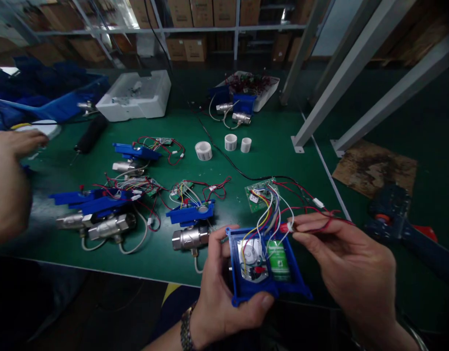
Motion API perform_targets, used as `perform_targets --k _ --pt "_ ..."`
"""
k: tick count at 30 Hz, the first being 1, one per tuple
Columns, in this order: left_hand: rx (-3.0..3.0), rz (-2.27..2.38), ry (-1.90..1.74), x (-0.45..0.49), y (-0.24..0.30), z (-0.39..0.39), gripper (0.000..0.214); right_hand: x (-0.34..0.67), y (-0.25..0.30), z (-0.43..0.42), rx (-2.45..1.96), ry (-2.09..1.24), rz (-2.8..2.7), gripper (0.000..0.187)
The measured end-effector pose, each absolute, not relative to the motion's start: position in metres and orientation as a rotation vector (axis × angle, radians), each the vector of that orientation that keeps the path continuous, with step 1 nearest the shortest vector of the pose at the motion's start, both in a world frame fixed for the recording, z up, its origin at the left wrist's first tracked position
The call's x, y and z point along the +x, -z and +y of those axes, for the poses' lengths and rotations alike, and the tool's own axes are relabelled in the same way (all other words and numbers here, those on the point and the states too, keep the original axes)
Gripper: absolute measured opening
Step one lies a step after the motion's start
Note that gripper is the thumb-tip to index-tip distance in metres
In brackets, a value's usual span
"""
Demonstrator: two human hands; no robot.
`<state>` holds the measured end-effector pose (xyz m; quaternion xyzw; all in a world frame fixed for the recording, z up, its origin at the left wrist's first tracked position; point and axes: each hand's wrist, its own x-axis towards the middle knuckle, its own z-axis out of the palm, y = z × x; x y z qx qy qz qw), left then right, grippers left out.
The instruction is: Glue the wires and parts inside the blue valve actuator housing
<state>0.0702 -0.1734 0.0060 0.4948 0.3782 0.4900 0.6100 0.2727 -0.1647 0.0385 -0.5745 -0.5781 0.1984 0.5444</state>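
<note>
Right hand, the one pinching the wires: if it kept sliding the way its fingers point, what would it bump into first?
The right hand points leftward, so its fingertips would probably first meet the coloured wires above the blue housing, then the left hand; depth is uncertain.

Open green worktop to the right of the tape rolls, up to the slanted metal posts. Crowded at the near left by blue valve units and looping red wires. Blocked at the far edge by a white foam tray. Barred at the left by a co-worker's arm. Narrow bare strip along the near edge.
</note>
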Motion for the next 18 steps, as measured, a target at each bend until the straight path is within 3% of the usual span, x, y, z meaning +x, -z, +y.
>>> perform_targets --k 7,11,18 --pt "1.130 0.837 -1.123 0.070 -0.002 -0.175 0.093 0.272 -0.040 -0.181 -1.390 -0.274 -1.552 0.007" --pt "1.112 0.809 -1.132 0.070 -0.001 -0.173 0.091 0.271 -0.039 -0.184 -1.325 -0.217 -1.673 0.015" --pt "1.179 0.763 -1.129 0.068 0.005 -0.174 0.099 0.281 -0.047 -0.180 -1.347 -0.299 -1.734 0.014"
